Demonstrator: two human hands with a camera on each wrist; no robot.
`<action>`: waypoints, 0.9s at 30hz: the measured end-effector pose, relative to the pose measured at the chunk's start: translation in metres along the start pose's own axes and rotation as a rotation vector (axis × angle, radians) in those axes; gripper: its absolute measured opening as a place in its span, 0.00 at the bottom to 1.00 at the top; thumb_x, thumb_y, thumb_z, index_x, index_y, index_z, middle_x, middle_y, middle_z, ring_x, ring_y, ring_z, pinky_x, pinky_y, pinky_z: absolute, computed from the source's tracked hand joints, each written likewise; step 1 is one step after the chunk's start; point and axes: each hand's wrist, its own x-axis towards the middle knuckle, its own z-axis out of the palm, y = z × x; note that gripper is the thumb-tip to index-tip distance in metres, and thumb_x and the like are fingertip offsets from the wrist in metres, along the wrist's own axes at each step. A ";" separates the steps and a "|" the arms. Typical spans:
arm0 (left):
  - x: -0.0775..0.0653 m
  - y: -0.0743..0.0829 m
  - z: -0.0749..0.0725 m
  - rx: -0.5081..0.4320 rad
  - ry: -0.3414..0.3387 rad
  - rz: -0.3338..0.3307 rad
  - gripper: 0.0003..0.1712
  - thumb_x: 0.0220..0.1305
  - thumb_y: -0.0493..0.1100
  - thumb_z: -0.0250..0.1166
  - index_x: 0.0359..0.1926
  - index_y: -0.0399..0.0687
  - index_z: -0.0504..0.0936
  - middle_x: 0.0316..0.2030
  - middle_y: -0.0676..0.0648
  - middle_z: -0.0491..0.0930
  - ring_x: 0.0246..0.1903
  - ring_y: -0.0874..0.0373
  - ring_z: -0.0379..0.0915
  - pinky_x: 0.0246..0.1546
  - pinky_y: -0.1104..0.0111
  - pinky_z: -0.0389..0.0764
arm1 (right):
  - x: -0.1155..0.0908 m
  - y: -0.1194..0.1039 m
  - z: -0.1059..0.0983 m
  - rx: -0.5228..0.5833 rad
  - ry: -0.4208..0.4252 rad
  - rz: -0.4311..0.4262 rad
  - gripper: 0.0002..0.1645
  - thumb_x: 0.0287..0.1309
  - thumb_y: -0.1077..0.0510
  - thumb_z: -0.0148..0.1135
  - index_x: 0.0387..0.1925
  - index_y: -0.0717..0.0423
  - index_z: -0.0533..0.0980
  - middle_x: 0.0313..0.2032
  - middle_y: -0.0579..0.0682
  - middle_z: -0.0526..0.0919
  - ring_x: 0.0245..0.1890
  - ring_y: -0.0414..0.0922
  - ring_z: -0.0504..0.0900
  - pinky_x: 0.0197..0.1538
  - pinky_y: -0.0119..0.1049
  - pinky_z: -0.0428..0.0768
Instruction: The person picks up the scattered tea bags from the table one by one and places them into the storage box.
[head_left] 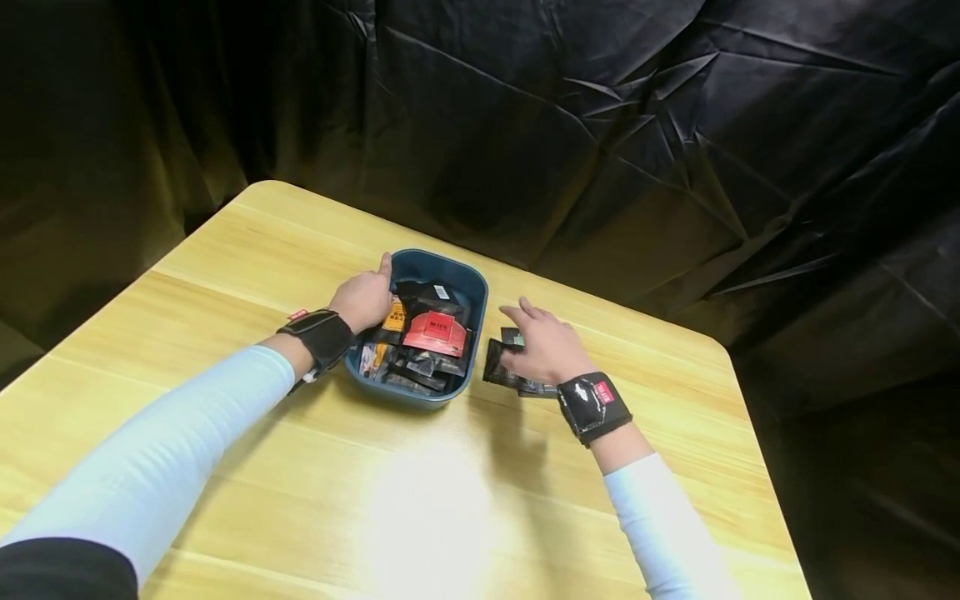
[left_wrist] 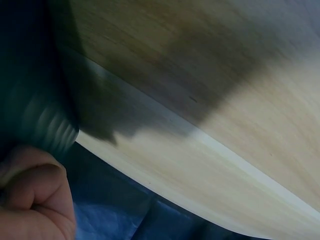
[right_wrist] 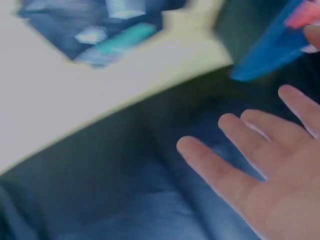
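Observation:
A dark blue bin [head_left: 478,292] holds several packets, among them a red-and-black one [head_left: 435,333] on top. My left hand [head_left: 363,298] grips the bin's left rim; in the left wrist view its fingers curl at the bin's wall [left_wrist: 30,90]. To the right of the bin lie a few black packets [head_left: 495,367] on the table. Over them hovers my right hand [head_left: 551,346], its fingers spread and holding nothing. The right wrist view shows that palm with extended fingers, apart from a blurred dark packet [right_wrist: 100,30] with a green patch.
The wooden table [head_left: 285,467] has rounded corners and a bright glare patch in front of the bin. A black sheet [head_left: 675,150] hangs just behind its far edge. Both wrists wear black straps [head_left: 596,406].

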 end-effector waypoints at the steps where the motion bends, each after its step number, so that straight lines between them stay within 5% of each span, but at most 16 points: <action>1: 0.000 0.000 0.000 0.002 -0.001 -0.001 0.42 0.66 0.42 0.52 0.72 0.34 0.40 0.34 0.37 0.77 0.28 0.50 0.73 0.30 0.61 0.74 | 0.000 0.007 0.006 -0.001 -0.022 0.013 0.42 0.50 0.49 0.62 0.68 0.44 0.61 0.71 0.55 0.56 0.68 0.56 0.60 0.61 0.60 0.64; 8: 0.001 0.000 -0.001 -0.005 -0.018 -0.018 0.42 0.67 0.43 0.51 0.72 0.36 0.39 0.37 0.36 0.77 0.31 0.49 0.73 0.34 0.60 0.74 | 0.004 0.031 0.061 -0.046 -0.155 0.009 0.51 0.44 0.55 0.68 0.70 0.43 0.56 0.70 0.58 0.55 0.69 0.58 0.56 0.62 0.58 0.64; 11: 0.001 0.000 -0.001 -0.013 -0.027 -0.022 0.42 0.67 0.43 0.51 0.73 0.36 0.38 0.37 0.37 0.77 0.31 0.49 0.73 0.33 0.61 0.74 | 0.004 0.032 0.076 -0.086 -0.076 -0.025 0.44 0.48 0.54 0.65 0.68 0.46 0.61 0.67 0.59 0.64 0.66 0.58 0.63 0.60 0.58 0.66; 14: 0.001 0.000 -0.001 -0.010 -0.024 -0.021 0.42 0.67 0.43 0.52 0.72 0.36 0.38 0.36 0.37 0.76 0.31 0.49 0.72 0.32 0.61 0.73 | 0.002 0.031 0.082 -0.161 0.101 -0.084 0.29 0.53 0.55 0.60 0.59 0.52 0.70 0.53 0.59 0.79 0.52 0.55 0.78 0.48 0.54 0.76; 19: 0.001 0.000 0.000 0.002 -0.008 -0.021 0.43 0.67 0.43 0.52 0.72 0.35 0.39 0.35 0.37 0.77 0.29 0.50 0.72 0.30 0.62 0.73 | -0.002 0.029 0.067 -0.142 0.295 -0.087 0.15 0.55 0.60 0.55 0.46 0.56 0.76 0.28 0.54 0.84 0.25 0.50 0.81 0.27 0.46 0.77; 27: 0.000 0.002 -0.001 0.010 -0.011 -0.002 0.42 0.66 0.42 0.51 0.72 0.34 0.39 0.33 0.38 0.78 0.27 0.51 0.72 0.28 0.62 0.72 | 0.008 0.011 0.007 -0.020 0.433 -0.061 0.21 0.58 0.62 0.52 0.54 0.54 0.74 0.35 0.52 0.84 0.25 0.47 0.78 0.28 0.41 0.75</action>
